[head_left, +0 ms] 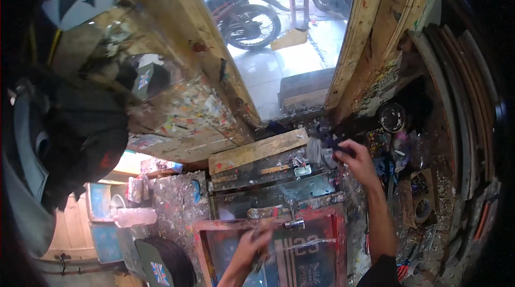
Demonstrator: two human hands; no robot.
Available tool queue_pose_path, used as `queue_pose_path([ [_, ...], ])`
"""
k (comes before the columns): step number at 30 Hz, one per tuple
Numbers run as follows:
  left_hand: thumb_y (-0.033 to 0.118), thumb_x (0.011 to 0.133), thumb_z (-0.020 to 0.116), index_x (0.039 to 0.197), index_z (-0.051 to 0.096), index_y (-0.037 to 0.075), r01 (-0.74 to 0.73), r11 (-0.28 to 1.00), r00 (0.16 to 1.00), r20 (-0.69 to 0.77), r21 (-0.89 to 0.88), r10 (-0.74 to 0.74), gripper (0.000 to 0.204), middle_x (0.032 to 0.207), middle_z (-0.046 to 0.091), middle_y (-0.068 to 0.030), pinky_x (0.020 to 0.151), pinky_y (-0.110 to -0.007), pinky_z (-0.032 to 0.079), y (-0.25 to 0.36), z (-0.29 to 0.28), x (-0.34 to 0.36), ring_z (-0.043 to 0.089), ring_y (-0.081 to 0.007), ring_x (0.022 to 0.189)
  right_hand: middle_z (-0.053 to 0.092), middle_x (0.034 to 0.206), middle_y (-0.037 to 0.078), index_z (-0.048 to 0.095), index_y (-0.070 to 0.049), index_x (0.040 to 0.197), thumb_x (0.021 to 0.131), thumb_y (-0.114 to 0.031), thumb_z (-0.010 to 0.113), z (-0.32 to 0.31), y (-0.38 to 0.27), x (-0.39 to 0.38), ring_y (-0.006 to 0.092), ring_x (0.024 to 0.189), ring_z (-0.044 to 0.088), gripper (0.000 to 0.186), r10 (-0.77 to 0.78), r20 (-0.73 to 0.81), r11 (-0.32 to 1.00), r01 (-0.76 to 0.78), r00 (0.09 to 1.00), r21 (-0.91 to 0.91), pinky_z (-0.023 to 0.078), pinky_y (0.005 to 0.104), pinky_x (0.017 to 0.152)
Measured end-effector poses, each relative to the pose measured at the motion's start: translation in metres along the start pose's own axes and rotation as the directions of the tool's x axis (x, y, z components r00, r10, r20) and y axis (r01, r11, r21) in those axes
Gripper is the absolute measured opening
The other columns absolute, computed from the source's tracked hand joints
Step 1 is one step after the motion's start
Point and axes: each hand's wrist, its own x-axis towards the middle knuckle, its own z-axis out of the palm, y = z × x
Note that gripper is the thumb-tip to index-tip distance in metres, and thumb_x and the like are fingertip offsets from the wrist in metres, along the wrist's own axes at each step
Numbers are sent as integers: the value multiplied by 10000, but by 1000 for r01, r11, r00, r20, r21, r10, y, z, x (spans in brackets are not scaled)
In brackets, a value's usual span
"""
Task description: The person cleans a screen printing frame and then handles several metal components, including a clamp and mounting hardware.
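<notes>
A screen-printing frame [339,228] with a red, paint-smeared rim lies before me, and light stencil shapes show on its dark mesh. Over the frame's left part is my left hand [253,245], its fingers curled and smeared by motion; whether it holds anything cannot be made out. My right hand [358,162] reaches beyond the frame to the right, fingers pinched on a crumpled dark and grey rag [323,150]. A metal clamp [294,224] sits at the frame's far edge.
Wooden boards [257,153] lie beyond the frame. Dark printed fabric pieces [161,260] are at the left. A roll of tape [422,210] lies in a box at the right, near stacked curved-looking panels [456,99]. Through the doorway stands a motorcycle [247,24].
</notes>
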Motion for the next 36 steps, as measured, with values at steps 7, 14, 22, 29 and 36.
queue_pose_path([
  [7, 343, 945, 578, 1153, 590, -6, -151, 982, 975, 145, -117, 167, 407, 791, 613, -15, 506, -221, 391, 76, 62, 28, 477, -54, 526, 660, 867, 157, 645, 17, 1015, 827, 3, 648, 0, -144, -80, 274, 776, 660, 188, -166, 205, 966, 200, 965, -162, 500, 323, 695],
  [14, 186, 886, 680, 952, 613, 20, -452, 866, 892, 79, 214, 446, 191, 681, 526, 12, 533, -220, 361, 113, 84, -34, 446, -28, 604, 626, 1016, 166, 630, -23, 1128, 717, 69, 663, -12, -190, -126, 329, 888, 644, 422, -345, 253, 846, 417, 904, -332, 532, 375, 758],
  [22, 114, 892, 649, 973, 641, -14, -544, 728, 814, 55, 417, 578, 152, 662, 561, -7, 501, -237, 366, 123, 75, -69, 454, -44, 570, 616, 963, 172, 603, 43, 1144, 701, 71, 657, 1, -209, -141, 312, 836, 635, 447, -541, 284, 730, 610, 791, -308, 531, 366, 711],
  [29, 107, 909, 630, 1002, 651, -6, -662, 622, 705, 67, 419, 706, 147, 699, 600, 10, 487, -208, 388, 113, 66, -71, 492, -19, 577, 620, 952, 173, 606, 56, 1140, 692, 81, 658, 10, -210, -144, 293, 807, 633, 452, -585, 283, 704, 649, 760, -287, 528, 358, 692],
  [36, 120, 916, 620, 1036, 643, -8, -533, 769, 822, 3, 354, 569, 177, 745, 613, 8, 509, -200, 396, 114, 65, -83, 511, -14, 614, 627, 940, 181, 613, 34, 1132, 713, 85, 661, 13, -209, -142, 309, 807, 639, 425, -561, 284, 737, 626, 777, -256, 531, 352, 674],
])
